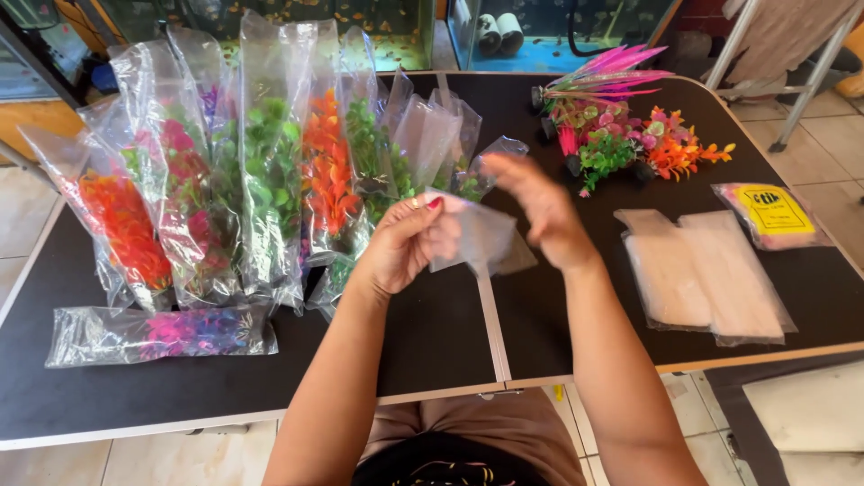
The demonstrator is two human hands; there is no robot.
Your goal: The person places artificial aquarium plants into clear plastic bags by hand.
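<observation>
Hands meet over the middle of the black tabletop (432,342), and between them hangs a small clear plastic bag (477,236), empty as far as one can see. The left hand (400,247) has its grip narrow, thumb and fingertips pinched on the bag's upper left edge. The right hand (540,211) is blurred; its fingers look loosely spread near the bag's top right, and I cannot tell whether they have the film or only brush it.

Judging from that, the work is getting the bag's mouth apart. Doing it well calls for a firm pinch on one layer only with the left, while the right rubs the two films against each other to split them, not pulling hard, since thin plastic may tear or cling.

To the left stands a leaning row of bagged artificial plants (261,171), green, orange and red, with one bagged purple plant (162,333) lying flat before them. Far right, loose unbagged plants (621,135) wait in a cluster, near a stack of flat empty bags (706,274) and a pink packet with a yellow label (772,214).
</observation>
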